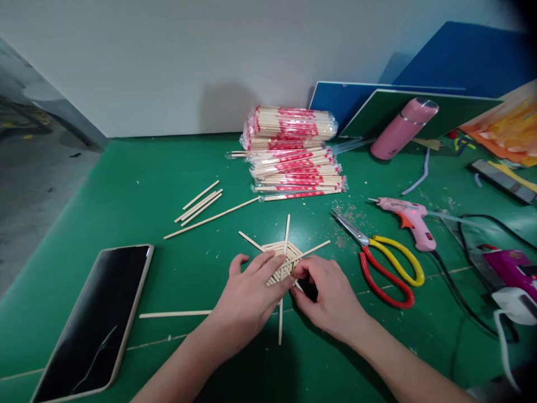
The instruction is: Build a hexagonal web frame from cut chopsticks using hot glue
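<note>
A web-shaped piece made of wooden sticks (282, 246), with long spokes and rings of short lengths, lies on the green table in front of me. My left hand (249, 288) rests over its left and lower part, fingers spread across it and thumb at the lower edge, holding it. At the web's right side, my right hand (329, 294) has thumb and fingertips drawn together in a pinch. What sits between those fingertips is mostly hidden; a bit of pale stick shows beside them. A single stick (174, 314) extends left from behind my left hand.
Loose sticks (201, 208) lie behind left, before wrapped chopstick packs (297, 162). A phone (94, 319) is at left. Scissors (367, 243), a corded pink glue gun (413, 221) and a purple device (509, 268) lie right. A pink bottle (405, 129) leans against boards.
</note>
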### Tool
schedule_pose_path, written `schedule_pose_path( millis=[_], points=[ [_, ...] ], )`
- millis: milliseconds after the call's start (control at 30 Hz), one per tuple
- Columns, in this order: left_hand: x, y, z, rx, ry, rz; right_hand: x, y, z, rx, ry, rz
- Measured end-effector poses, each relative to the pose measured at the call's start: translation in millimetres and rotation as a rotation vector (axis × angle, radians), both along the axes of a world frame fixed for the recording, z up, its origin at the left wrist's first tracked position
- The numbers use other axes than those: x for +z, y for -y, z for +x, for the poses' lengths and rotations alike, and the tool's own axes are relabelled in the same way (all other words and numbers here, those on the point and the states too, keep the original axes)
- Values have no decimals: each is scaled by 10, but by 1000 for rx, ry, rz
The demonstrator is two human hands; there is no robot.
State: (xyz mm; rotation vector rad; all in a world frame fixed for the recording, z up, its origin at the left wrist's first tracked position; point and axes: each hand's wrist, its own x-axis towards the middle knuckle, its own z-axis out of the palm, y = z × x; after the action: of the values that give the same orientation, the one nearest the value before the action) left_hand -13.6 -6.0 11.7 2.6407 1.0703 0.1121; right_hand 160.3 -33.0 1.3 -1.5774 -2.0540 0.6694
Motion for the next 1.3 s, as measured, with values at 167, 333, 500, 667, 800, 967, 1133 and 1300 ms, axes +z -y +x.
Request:
schedule_pose_path(
  millis=[167, 333, 500, 667, 800, 967, 1133, 1300],
  points=[
    [-7, -8, 5, 6, -1, -10, -14, 13, 14, 3, -3, 4],
    [1, -14, 8, 4, 5, -2, -26, 10, 25, 14, -8, 6],
    [-9, -5, 2, 10, 5, -7, -38, 12, 20, 10, -5, 15],
    [-3, -8, 0, 11, 5, -28, -46, 11, 15, -7, -2, 29],
    [3, -8, 2, 13, 8, -40, -42, 8, 14, -18, -1, 33],
    [-8, -5, -2, 29, 44, -49, -28, 10, 16, -23, -13, 34],
    [10, 3, -11, 26, 50, -52, -14, 18, 22, -9, -25, 36],
    [36, -1, -6, 19, 25, -56, -6, 21, 21, -7, -27, 32]
  ],
)
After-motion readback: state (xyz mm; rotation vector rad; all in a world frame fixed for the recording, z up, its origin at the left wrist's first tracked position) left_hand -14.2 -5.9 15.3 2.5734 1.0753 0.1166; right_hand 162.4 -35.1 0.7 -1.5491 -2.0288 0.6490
